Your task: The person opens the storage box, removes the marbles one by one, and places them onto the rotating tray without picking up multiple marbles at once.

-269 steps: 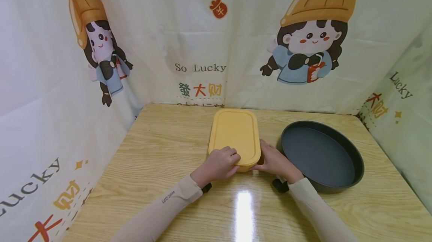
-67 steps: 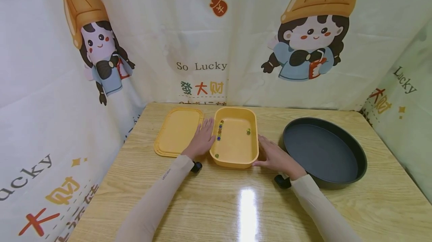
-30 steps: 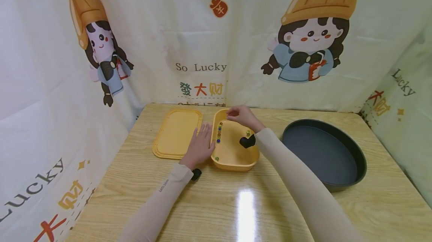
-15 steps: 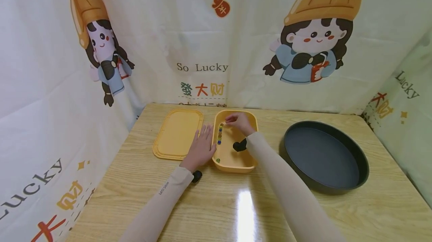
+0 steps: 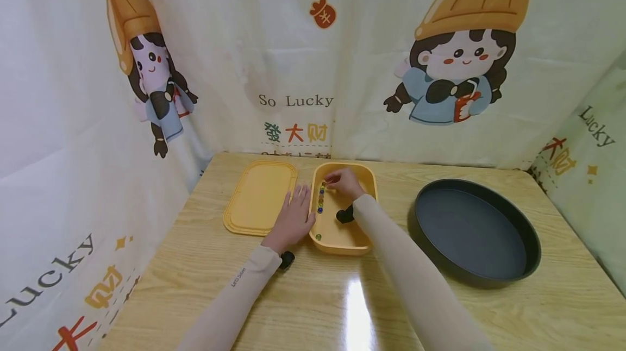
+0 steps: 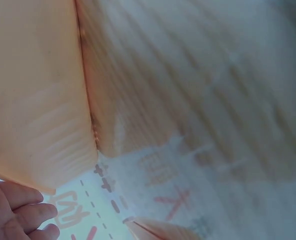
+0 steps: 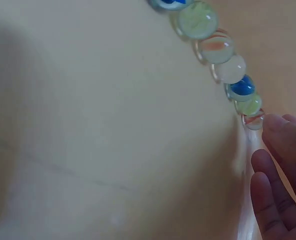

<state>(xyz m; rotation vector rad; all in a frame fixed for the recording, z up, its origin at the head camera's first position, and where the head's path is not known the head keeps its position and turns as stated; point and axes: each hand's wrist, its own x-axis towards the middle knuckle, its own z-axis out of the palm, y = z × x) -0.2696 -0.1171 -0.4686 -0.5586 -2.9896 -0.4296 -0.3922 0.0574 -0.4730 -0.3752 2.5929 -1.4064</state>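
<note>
A yellow plastic box (image 5: 343,248) stands uncovered on the table. Several glass marbles (image 7: 216,47) form a line along its left inner wall, and a lone marble (image 5: 318,237) lies in the near left corner. My right hand (image 5: 345,183) reaches inside; in the right wrist view a fingertip meets the marble at one end of the line, and no marble shows between the fingers. My left hand (image 5: 292,219) lies spread along the outside of the left wall. In the left wrist view only some of its fingers (image 6: 25,207) show, by the box's edge.
The yellow lid (image 5: 259,199) lies on the table left of the box, close to my left hand. To the right is a large dark round pan (image 5: 471,231). A printed curtain (image 5: 362,68) hangs behind the wooden table (image 5: 274,307).
The lid has come off the box and now lies to its left. My right hand has gone from the outer right wall into the box, then down to the marbles. My left hand stays beside it.
</note>
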